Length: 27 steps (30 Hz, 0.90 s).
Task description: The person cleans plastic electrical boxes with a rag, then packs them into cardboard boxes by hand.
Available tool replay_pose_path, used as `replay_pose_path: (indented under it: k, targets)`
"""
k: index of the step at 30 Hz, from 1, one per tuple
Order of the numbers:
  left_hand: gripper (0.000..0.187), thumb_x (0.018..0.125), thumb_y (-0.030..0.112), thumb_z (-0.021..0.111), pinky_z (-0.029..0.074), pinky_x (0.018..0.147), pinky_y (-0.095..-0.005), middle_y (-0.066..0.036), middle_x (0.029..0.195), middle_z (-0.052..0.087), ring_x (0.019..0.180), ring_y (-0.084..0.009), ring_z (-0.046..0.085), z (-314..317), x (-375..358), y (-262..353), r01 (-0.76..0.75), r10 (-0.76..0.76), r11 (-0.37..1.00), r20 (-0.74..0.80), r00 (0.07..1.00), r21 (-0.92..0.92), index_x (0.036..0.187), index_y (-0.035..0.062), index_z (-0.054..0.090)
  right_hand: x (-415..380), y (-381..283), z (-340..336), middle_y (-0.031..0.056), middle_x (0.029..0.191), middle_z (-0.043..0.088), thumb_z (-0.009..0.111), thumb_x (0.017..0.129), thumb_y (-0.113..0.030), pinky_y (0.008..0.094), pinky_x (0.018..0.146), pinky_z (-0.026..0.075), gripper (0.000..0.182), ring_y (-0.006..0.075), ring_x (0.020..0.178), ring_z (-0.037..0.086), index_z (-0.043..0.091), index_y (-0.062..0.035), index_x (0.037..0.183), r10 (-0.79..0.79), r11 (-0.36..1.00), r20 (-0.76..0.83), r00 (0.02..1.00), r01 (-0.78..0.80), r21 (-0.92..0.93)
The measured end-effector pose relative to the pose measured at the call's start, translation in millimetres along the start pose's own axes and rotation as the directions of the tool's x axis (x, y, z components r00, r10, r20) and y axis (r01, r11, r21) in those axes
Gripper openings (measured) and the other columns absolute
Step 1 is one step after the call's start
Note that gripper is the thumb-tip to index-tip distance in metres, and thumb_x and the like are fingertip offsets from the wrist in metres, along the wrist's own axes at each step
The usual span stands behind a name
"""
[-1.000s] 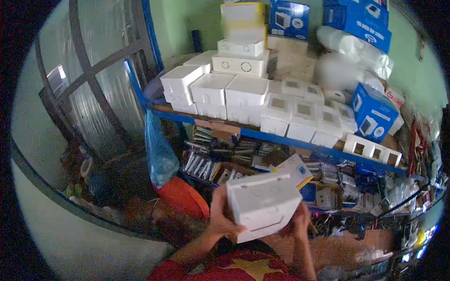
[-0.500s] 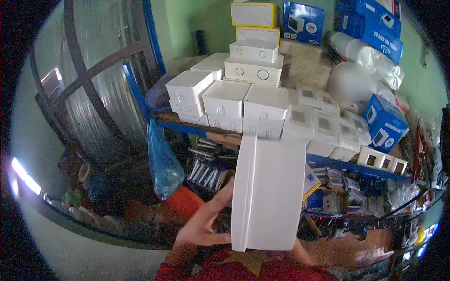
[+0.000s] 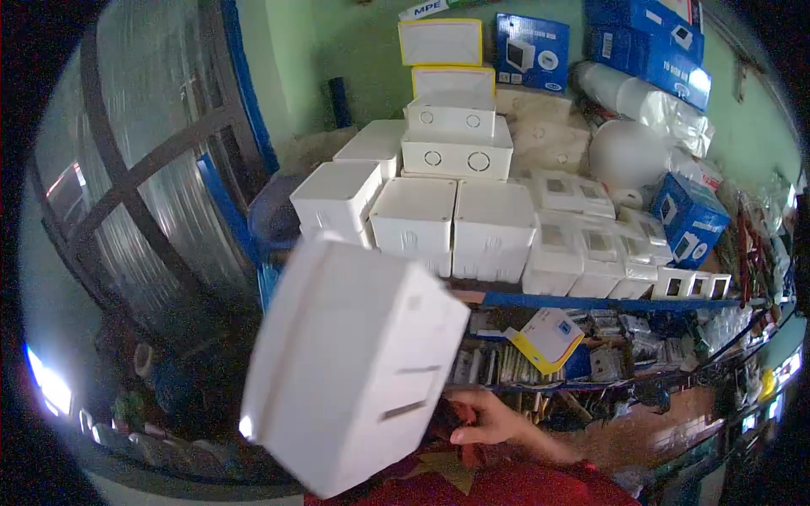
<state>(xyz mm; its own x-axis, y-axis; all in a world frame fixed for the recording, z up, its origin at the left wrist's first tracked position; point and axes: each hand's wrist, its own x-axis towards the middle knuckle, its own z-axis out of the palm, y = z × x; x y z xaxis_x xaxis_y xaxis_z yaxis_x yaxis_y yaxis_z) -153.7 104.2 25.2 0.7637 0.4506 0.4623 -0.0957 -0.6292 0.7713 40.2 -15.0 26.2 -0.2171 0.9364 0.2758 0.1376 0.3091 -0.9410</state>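
A large white plastic box [image 3: 337, 371] hangs tilted in the lower centre of the head view, with slots and a square mark on the side turned right. My right hand [image 3: 485, 417] is just right of the box, its thumb and fingers apart, holding nothing that shows. My left hand is out of sight; the box covers the area where it was seen earlier. Beyond the box, white junction boxes [image 3: 413, 215] stand stacked on a shelf.
A blue-edged shelf [image 3: 540, 300] runs across the middle. Blue cartons [image 3: 688, 219] and clear-wrapped rolls [image 3: 650, 97] are at right. A yellow-edged white packet [image 3: 548, 339] lies on the lower shelf. Wrapped sheets [image 3: 173, 219] lean at left.
The white box has moved left and turned, now showing its slotted side. My right hand has come into view apart from it; my left hand has gone out of sight. The view has shifted slightly.
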Motion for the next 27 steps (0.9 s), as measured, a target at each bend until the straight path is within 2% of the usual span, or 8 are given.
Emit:
replay_pose_path:
  k: [1, 11, 15, 17, 19, 22, 26, 27]
  targets:
    - [0.086, 0.078, 0.03, 0.075, 0.02, 0.113, -0.0441, -0.017, 0.153, 0.021, 0.141, -0.0318, 0.02, -11, 4, -2, 0.031, -0.032, 0.999, -0.042, 0.999, -0.024, 0.146, 0.0037, 0.029, 7, 3, 4, 0.002, 0.067, 0.043, 0.077, 0.078, -0.032, 0.0283, 0.054, 0.034, 0.043, 0.0121, 0.061, 0.042, 0.058, 0.0027, 0.095, -0.122, 0.993, -0.038, 0.992, 0.121, -0.011]
    - [0.083, 0.079, 0.028, 0.075, 0.021, 0.113, -0.0449, -0.017, 0.153, 0.023, 0.141, -0.0326, 0.021, -166, 102, -48, 0.117, -0.088, 0.993, -0.707, 0.701, -0.007, 0.145, 0.0052, 0.031, -20, 17, -4, -0.0006, 0.068, 0.047, 0.07, 0.086, -0.033, 0.0283, 0.061, 0.041, 0.045, 0.0096, 0.066, 0.043, 0.058, 0.0023, 0.11, 0.219, 0.976, -0.378, 0.9, -0.192, 0.108]
    - [0.082, 0.079, 0.027, 0.075, 0.022, 0.112, -0.0452, -0.017, 0.153, 0.023, 0.141, -0.0329, 0.021, -215, 138, -68, 0.184, -0.064, 0.981, -0.806, 0.588, 0.056, 0.145, 0.0058, 0.031, -54, 50, -1, 0.0021, 0.085, 0.052, 0.072, 0.084, -0.036, 0.0284, 0.07, 0.043, 0.055, 0.0109, 0.079, 0.048, 0.057, 0.0042, 0.119, 0.414, 0.906, -0.59, 0.693, -0.378, 0.192]
    - [0.081, 0.08, 0.027, 0.075, 0.022, 0.112, -0.0454, -0.017, 0.153, 0.023, 0.141, -0.033, 0.022, -227, 153, -72, 0.214, -0.058, 0.974, -0.83, 0.555, 0.075, 0.145, 0.0061, 0.032, -59, 59, 8, 0.0041, 0.091, 0.053, 0.073, 0.083, -0.038, 0.0288, 0.074, 0.043, 0.062, 0.0122, 0.084, 0.049, 0.053, 0.0054, 0.123, 0.483, 0.865, -0.637, 0.6, -0.216, 0.453]
    - [0.081, 0.08, 0.026, 0.075, 0.022, 0.112, -0.0456, -0.017, 0.153, 0.024, 0.14, -0.0332, 0.022, -224, 164, -68, 0.203, -0.033, 0.975, -0.842, 0.539, 0.092, 0.145, 0.0064, 0.032, -70, 59, 11, 0.0087, 0.101, 0.055, 0.074, 0.082, -0.038, 0.0306, 0.08, 0.045, 0.074, 0.015, 0.09, 0.052, 0.043, 0.0067, 0.133, 0.537, 0.82, -0.654, 0.533, -0.149, 0.552]
    - [0.08, 0.08, 0.026, 0.075, 0.023, 0.112, -0.0458, -0.017, 0.152, 0.024, 0.14, -0.0334, 0.022, -188, 178, -46, 0.081, 0.046, 0.991, -0.829, 0.557, 0.109, 0.145, 0.0068, 0.032, -88, 49, 0, 0.0122, 0.113, 0.054, 0.073, 0.083, -0.036, 0.0339, 0.088, 0.044, 0.08, 0.0186, 0.102, 0.053, 0.035, 0.0064, 0.138, 0.546, 0.837, -0.631, 0.551, -0.337, 0.43]
    - [0.079, 0.08, 0.025, 0.075, 0.023, 0.112, -0.0462, -0.017, 0.152, 0.024, 0.14, -0.0337, 0.022, -95, 179, 15, -0.19, 0.151, 0.982, -0.681, 0.716, 0.018, 0.145, 0.0074, 0.033, -115, 45, 1, 0.0097, 0.129, 0.049, 0.068, 0.087, -0.038, 0.0357, 0.102, 0.035, 0.081, 0.0203, 0.121, 0.044, 0.027, 0.0028, 0.144, 0.298, 0.876, -0.757, 0.582, 0.148, 0.459]
    - [0.079, 0.08, 0.025, 0.075, 0.023, 0.112, -0.0462, -0.017, 0.152, 0.025, 0.14, -0.0338, 0.022, -71, 176, 33, -0.246, 0.185, 0.969, -0.608, 0.772, -0.018, 0.145, 0.0076, 0.033, -121, 45, -5, 0.0108, 0.133, 0.046, 0.069, 0.083, -0.044, 0.0374, 0.096, 0.041, 0.089, 0.022, 0.12, 0.045, 0.023, 0.0001, 0.146, 0.229, 0.898, -0.797, 0.559, 0.195, 0.395]
